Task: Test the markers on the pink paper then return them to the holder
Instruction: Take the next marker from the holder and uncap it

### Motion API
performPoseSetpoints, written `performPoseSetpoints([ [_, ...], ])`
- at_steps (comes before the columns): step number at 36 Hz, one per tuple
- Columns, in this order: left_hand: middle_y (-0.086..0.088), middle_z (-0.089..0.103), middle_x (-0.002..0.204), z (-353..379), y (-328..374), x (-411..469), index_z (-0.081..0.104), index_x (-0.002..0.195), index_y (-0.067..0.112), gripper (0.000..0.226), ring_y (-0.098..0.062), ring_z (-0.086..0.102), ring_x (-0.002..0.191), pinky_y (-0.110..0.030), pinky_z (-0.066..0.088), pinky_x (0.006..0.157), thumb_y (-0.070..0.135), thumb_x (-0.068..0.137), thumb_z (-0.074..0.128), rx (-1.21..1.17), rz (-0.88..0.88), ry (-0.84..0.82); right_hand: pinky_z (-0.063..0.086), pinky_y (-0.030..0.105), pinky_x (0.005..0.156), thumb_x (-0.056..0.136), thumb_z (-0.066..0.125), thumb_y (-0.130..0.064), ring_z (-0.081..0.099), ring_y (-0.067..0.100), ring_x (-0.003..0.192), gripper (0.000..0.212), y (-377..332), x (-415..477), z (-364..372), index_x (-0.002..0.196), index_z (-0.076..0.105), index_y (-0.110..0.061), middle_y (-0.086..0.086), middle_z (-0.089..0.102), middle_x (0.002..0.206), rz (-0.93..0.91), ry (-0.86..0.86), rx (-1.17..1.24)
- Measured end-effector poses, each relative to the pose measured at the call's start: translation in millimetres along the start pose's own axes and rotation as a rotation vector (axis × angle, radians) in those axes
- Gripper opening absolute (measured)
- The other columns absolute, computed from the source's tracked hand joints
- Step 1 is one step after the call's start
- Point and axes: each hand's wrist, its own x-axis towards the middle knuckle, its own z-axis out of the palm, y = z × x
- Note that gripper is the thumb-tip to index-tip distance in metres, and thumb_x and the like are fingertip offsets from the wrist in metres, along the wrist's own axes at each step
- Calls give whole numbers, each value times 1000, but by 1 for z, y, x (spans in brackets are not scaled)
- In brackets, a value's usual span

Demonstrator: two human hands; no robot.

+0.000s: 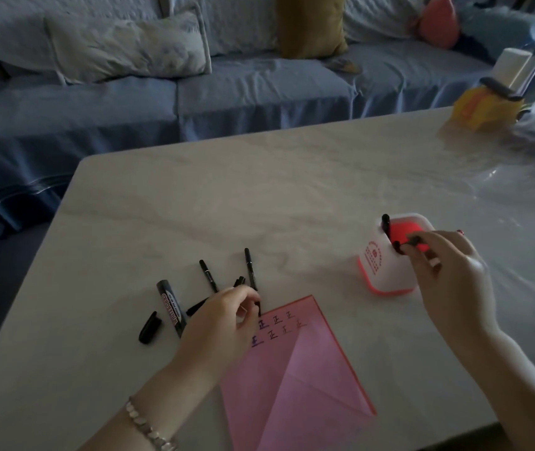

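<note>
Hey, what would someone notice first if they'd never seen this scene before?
The pink paper near the front edge of the table stands out, with handwritten test marks by its top corner. To its right glows the red-and-white holder, where the right hand holds a black marker at the opening. The left hand pinches a thin marker at the paper's top, beside loose markers lying to the left.
</note>
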Motion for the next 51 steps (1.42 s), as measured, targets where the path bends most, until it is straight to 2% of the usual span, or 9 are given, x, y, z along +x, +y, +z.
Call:
performPoseSetpoints([
  [5, 20, 57, 86, -1, 3, -3, 60, 106, 23, 18, 6, 54, 84, -7, 42, 74, 21, 89, 54, -20, 29, 26, 41, 11, 74, 89, 51, -15, 54, 9, 84, 21, -40, -11, -12, 99, 64, -3, 0, 58, 99, -264, 105, 158],
  [9, 12, 58, 106, -1, 7, -9, 56, 118, 19, 31, 4, 52, 101, 1, 33, 85, 19, 87, 59, -65, 63, 63, 45, 11, 79, 87, 51, -15, 57, 5, 87, 19, -67, -22, -4, 97, 62, -3, -3, 59, 94, -397, 52, 366],
  [14, 21, 42, 117, -3, 8, -19, 39, 132, 24, 40, 12, 37, 111, 3, 26, 90, 33, 93, 44, -96, 57, 37, 51, 16, 65, 86, 55, -6, 63, 6, 66, 9, -95, -41, 24, 88, 60, -13, -9, 69, 82, 151, -182, 959],
  [21, 16, 52, 79, -6, 3, -34, 53, 104, 31, 17, 2, 49, 76, -8, 35, 62, 30, 96, 39, -164, 27, -31, 50, 16, 54, 87, 52, -10, 55, 5, 50, 12, -114, -60, 45, 79, 60, -6, -4, 60, 57, 689, -309, 1331],
  [29, 15, 62, 94, -4, 6, -48, 53, 105, 37, 23, 3, 57, 89, -13, 44, 73, 39, 93, 34, -236, -10, -39, 52, 18, 59, 83, 60, -6, 60, 10, 58, 9, -125, -85, 55, 85, 68, -4, 3, 67, 63, 615, -555, 1107],
  [33, 18, 60, 87, -4, 4, -51, 51, 111, 39, 28, 4, 56, 78, -9, 38, 60, 43, 93, 29, -161, 34, -37, 51, 18, 57, 82, 60, -5, 60, 9, 56, 8, -124, -88, 55, 82, 68, -3, 2, 67, 61, 598, -550, 1069],
  [38, 6, 62, 71, -4, 1, -56, 51, 99, 31, 27, -12, 57, 63, -22, 42, 50, 43, 93, 28, -92, 86, -9, 49, 17, 55, 83, 58, -4, 56, 8, 52, 11, -125, -93, 56, 76, 67, -4, 0, 63, 55, 612, -579, 1065],
  [46, 8, 53, 58, -3, -1, -52, 51, 91, 27, 25, -9, 47, 49, -18, 31, 43, 43, 91, 32, -61, 116, -31, 49, 18, 54, 84, 56, -1, 55, 8, 51, 14, -122, -93, 57, 75, 67, -1, 0, 62, 55, 658, -578, 1113],
  [51, 5, 59, 63, -2, -1, -49, 43, 92, 32, 14, -13, 53, 63, -15, 31, 44, 43, 91, 34, -59, 123, -34, 48, 17, 53, 85, 55, -3, 53, 7, 50, 15, -120, -92, 55, 76, 67, -1, -1, 60, 53, 666, -573, 1141],
])
